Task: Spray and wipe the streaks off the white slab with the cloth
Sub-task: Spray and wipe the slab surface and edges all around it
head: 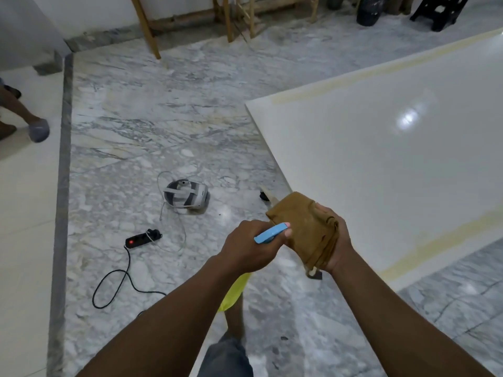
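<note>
The white slab (394, 159) lies raised on the right, glossy, with yellowish streaks along its far and near edges. My left hand (250, 248) grips a spray bottle (236, 289) with a blue trigger and yellow body; the body hangs below my wrist, mostly hidden. My right hand (334, 240) holds a folded mustard-brown cloth (302, 224) at the slab's near-left corner. Both hands meet just off the slab's edge, above the floor.
A white headset (187, 197) with a thin cable lies on the marble floor. A black power strip (141, 238) and its cord trail to the left. Another person's feet (32, 129) are at far left. Wooden legs (147, 28) stand at the back.
</note>
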Tool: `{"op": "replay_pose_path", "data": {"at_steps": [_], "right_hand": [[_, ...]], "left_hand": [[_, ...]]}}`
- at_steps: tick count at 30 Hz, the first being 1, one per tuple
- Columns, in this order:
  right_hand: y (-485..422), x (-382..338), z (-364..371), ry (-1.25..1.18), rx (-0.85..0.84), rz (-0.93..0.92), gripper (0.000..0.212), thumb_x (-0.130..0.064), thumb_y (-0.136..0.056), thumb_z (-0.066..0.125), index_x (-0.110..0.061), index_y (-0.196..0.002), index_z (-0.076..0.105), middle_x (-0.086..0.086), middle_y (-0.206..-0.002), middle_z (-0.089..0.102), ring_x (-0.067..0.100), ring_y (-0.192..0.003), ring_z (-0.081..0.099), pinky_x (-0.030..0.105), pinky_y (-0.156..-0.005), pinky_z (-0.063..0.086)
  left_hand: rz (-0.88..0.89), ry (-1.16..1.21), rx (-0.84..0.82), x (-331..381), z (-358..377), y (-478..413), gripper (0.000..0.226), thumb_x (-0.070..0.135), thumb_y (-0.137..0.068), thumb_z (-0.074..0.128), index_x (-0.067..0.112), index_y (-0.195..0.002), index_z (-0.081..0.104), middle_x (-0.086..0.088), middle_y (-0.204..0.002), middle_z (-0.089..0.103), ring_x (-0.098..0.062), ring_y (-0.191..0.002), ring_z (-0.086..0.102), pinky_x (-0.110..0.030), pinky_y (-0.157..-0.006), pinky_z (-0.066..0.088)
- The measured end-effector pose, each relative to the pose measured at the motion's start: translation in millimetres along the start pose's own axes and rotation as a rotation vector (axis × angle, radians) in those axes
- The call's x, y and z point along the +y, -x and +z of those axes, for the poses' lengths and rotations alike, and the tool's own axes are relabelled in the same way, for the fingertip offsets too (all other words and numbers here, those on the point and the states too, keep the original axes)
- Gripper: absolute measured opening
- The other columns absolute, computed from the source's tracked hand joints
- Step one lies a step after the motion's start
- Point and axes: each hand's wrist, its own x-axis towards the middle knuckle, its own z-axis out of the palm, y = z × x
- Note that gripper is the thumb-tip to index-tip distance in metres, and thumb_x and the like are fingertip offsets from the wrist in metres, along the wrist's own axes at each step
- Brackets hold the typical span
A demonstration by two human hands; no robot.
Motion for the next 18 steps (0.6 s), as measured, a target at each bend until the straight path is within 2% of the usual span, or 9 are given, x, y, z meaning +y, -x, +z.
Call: {"op": "replay_pose_path", "data": {"at_steps": [3, 6, 8, 11, 14, 16, 18], "right_hand": [[-55, -33, 50, 0.248, 0.117, -0.019, 0.045, -0.042, -0.097, 0.051, -0.007, -0.122, 0.065, 0.021, -0.114, 0.072, 0.036, -0.098, 0.070, 0.052, -0.091, 0.055], [-121, -77, 106, 0.633, 0.273, -0.217, 0.027, -0.036, -0.096, 0.056, -0.014, -0.108, 0.067, 0.016, -0.100, 0.075, 0.031, -0.081, 0.073, 0.045, -0.072, 0.058], [-174, -102, 141, 0.992, 0.353, -0.438, 0.023, -0.034, -0.096, 0.050, -0.019, -0.105, 0.066, 0.014, -0.112, 0.071, 0.029, -0.089, 0.069, 0.042, -0.074, 0.053], [-249, -131, 177, 1.550, 0.386, -0.754, 0.035, -0.033, -0.098, 0.041, -0.027, -0.131, 0.054, 0.004, -0.126, 0.063, 0.031, -0.109, 0.059, 0.037, -0.085, 0.045], [-330, -146, 192, 1.953, 0.325, -0.940, 0.041, -0.026, -0.097, 0.043, -0.027, -0.139, 0.045, 0.008, -0.134, 0.056, 0.039, -0.115, 0.055, 0.045, -0.084, 0.049], [-374, -145, 189, 2.206, 0.337, -0.924, 0.051, -0.023, -0.096, 0.047, -0.027, -0.146, 0.038, 0.011, -0.153, 0.039, 0.043, -0.136, 0.038, 0.053, -0.098, 0.044], [-397, -142, 184, 2.353, 0.366, -0.877, 0.062, -0.034, -0.097, 0.047, -0.031, -0.153, 0.023, 0.011, -0.165, 0.013, 0.044, -0.150, 0.008, 0.058, -0.115, 0.024]], "left_hand": [[-0.018, 0.046, 0.035, -20, -43, -51, 0.062, 0.074, -0.093, 0.057, 0.016, -0.070, 0.060, -0.005, -0.059, 0.060, -0.027, -0.054, 0.065, -0.055, -0.062, 0.059], [-0.036, 0.079, 0.101, -40, -82, -101, 0.059, 0.073, -0.094, 0.058, 0.022, -0.067, 0.054, 0.004, -0.053, 0.051, -0.028, -0.053, 0.061, -0.054, -0.060, 0.058], [-0.052, 0.114, 0.111, -55, -103, -132, 0.061, 0.075, -0.093, 0.058, 0.018, -0.072, 0.059, -0.001, -0.056, 0.052, -0.034, -0.058, 0.063, -0.055, -0.061, 0.060], [-0.050, 0.148, 0.139, -77, -122, -165, 0.067, 0.079, -0.090, 0.058, 0.014, -0.075, 0.062, -0.009, -0.060, 0.054, -0.040, -0.061, 0.061, -0.058, -0.060, 0.060], [-0.052, 0.171, 0.148, -106, -130, -189, 0.061, 0.071, -0.094, 0.060, 0.017, -0.068, 0.054, 0.003, -0.054, 0.045, -0.037, -0.054, 0.055, -0.058, -0.057, 0.059], [-0.065, 0.197, 0.141, -127, -129, -199, 0.059, 0.069, -0.096, 0.061, 0.020, -0.065, 0.052, 0.009, -0.053, 0.043, -0.025, -0.050, 0.050, -0.057, -0.057, 0.060], [-0.077, 0.204, 0.137, -139, -126, -203, 0.060, 0.070, -0.096, 0.061, 0.020, -0.064, 0.053, 0.009, -0.052, 0.042, -0.028, -0.049, 0.051, -0.057, -0.059, 0.061]]}}
